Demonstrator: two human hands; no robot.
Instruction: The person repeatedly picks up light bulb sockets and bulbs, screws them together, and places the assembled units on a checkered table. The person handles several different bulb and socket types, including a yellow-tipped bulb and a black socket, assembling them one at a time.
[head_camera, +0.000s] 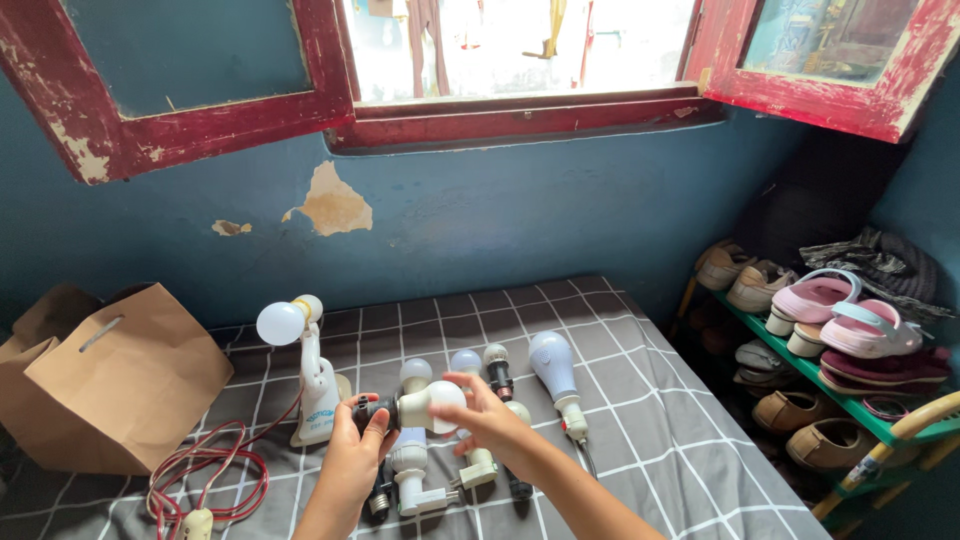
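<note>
the wall (520, 210) is flat teal plaster with a ragged patch flaked off, and above it runs a window frame (520, 118) of chipped red wood. below, a grey cloth (660, 400) with a thin white grid covers the bed, soft and a little rumpled; everything else is placed from it. off the cloth's right edge stands a green shelf (850, 405) of shoes, pink rubber sandals on top and tan ones below. at the cloth's left edge sits a creased brown paper bag (110, 385) with a slot handle. beside the bag, on the cloth, lies a loose coil of red wire (205, 475). near the cloth's middle a white plastic stand (318, 395) rises upright with a round frosted bulb at its top. just right of it lie several more bulbs in a row (smooth white domes on ribbed plastic bases), the largest a pale bluish bulb (553, 362). above the cloth's near edge the left hand (352, 455) is clenched around a dark socket (372, 412), and the right hand (488, 415) has its fingers curled over the white bulb (432, 404) seated in that socket, held level over the row.
</note>
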